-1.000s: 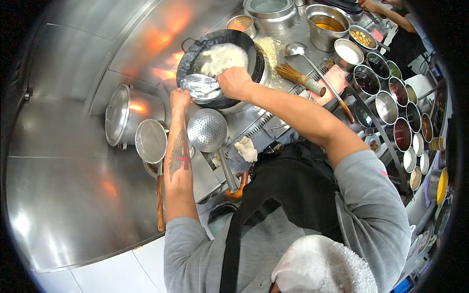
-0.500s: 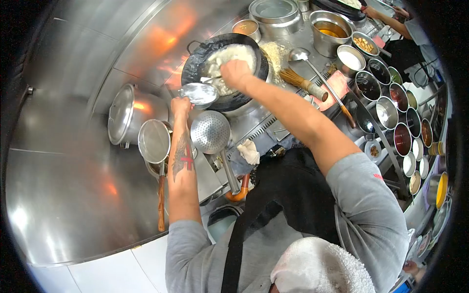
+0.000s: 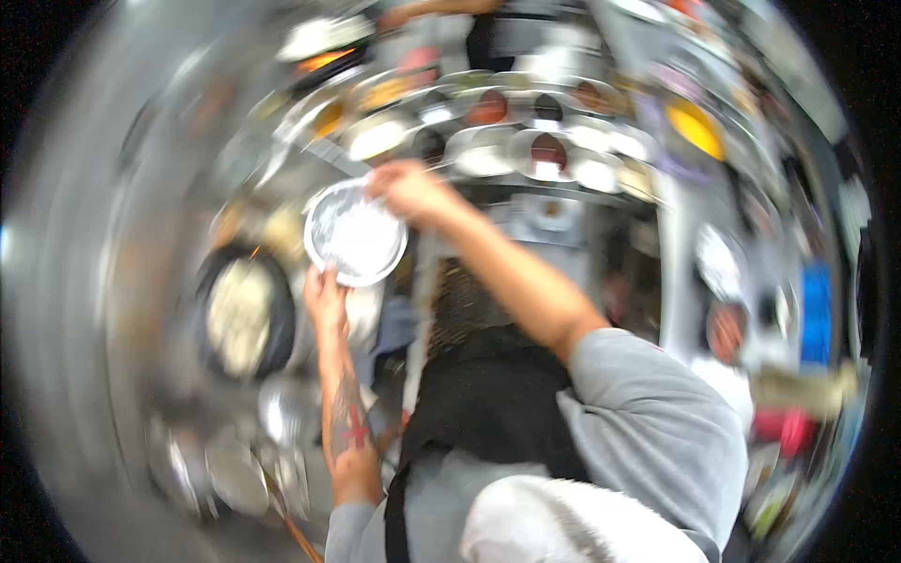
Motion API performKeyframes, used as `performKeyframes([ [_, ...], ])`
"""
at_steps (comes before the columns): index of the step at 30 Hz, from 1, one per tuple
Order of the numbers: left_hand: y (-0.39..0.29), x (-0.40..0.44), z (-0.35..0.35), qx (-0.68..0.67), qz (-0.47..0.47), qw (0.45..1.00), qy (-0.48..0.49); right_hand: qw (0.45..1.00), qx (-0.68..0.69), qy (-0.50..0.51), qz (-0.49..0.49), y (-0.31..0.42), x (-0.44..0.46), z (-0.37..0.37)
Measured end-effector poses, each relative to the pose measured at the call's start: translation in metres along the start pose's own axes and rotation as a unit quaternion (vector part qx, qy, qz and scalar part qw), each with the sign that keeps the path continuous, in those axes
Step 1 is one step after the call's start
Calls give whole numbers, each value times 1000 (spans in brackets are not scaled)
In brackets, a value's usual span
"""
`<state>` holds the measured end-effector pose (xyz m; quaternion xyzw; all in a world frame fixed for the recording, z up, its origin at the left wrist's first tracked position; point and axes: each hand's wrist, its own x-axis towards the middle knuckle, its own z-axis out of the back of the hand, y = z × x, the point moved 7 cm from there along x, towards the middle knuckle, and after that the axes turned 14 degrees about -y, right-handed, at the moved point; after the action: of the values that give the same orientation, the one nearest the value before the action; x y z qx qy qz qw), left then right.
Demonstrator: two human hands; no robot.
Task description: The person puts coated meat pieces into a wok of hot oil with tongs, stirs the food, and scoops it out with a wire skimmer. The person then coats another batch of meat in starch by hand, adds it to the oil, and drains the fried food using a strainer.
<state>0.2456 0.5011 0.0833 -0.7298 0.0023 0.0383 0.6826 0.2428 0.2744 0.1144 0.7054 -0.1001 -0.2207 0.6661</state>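
The view is smeared by motion. My left hand (image 3: 327, 298) grips the lower rim of a round metal bowl (image 3: 357, 235), whose inside is coated with something white. At the bowl's upper right edge is my right hand (image 3: 405, 190), its fingers closed; whether they pinch the rim or something small is too blurred to tell. To the left of the bowl, a dark wok (image 3: 280, 324) holds pale, whitish food (image 3: 239, 317).
Several containers of sauces and powders, one with dark red contents (image 3: 549, 150), line the far side. A perforated ladle (image 3: 280, 411) and a strainer (image 3: 236, 477) lie lower left. A yellow bowl (image 3: 695, 129) is at right. Another person's arm (image 3: 441, 9) shows at the top.
The view has swung right, so the wok now appears farther left. The bowl has moved away from the wok with my left hand. My right hand has left the wok and come to the bowl's edge.
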Motion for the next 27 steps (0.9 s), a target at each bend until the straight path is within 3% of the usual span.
performKeyframes([
  [2, 37, -42, -86, -5, 42, 991, 128, 999, 17, -13, 37, -3, -36, 54],
  [3, 55, -66, -130, 5, 57, 980, 190, 995, -1, -91, 37, -12, -52, 92],
  [4, 67, -97, -170, 15, 74, 964, 256, 993, 61, -87, 53, -9, -73, 118],
  [5, 67, -130, -209, 58, 55, 962, 260, 992, 0, -109, 58, -12, -91, 150],
  [8, 104, -195, -348, -33, 8, 971, 236, 982, 30, -183, 43, -32, -131, 273],
  [12, 143, -250, -495, 58, -16, 895, 442, 963, 58, -256, 57, -29, -185, 381],
  [14, 138, -288, -563, 96, -128, 852, 499, 956, 83, -277, 56, -20, -203, 412],
  [16, 121, -352, -621, 79, -41, 854, 513, 930, 227, -284, 60, -6, -219, 444],
  [17, 124, -387, -637, 58, 148, 850, 503, 927, 228, -291, 64, -1, -223, 457],
  [19, 122, -438, -661, 194, 18, 817, 542, 920, 185, -330, 101, 14, -232, 482],
  [20, 124, -455, -669, 197, 18, 816, 543, 913, 196, -342, 102, 16, -238, 490],
  [22, 159, -472, -684, 169, 112, 807, 555, 911, 207, -341, 103, 19, -251, 498],
  [23, 159, -469, -679, 172, 110, 809, 551, 910, 216, -339, 105, 18, -256, 500],
  [25, 98, -456, -645, 181, -28, 828, 530, 916, 200, -324, 128, 11, -253, 498],
  [26, 94, -437, -630, 166, -29, 826, 538, 914, 234, -319, 95, 2, -247, 494],
  [27, 103, -409, -604, 65, 21, 837, 543, 911, 266, -310, 60, -8, -238, 487],
])
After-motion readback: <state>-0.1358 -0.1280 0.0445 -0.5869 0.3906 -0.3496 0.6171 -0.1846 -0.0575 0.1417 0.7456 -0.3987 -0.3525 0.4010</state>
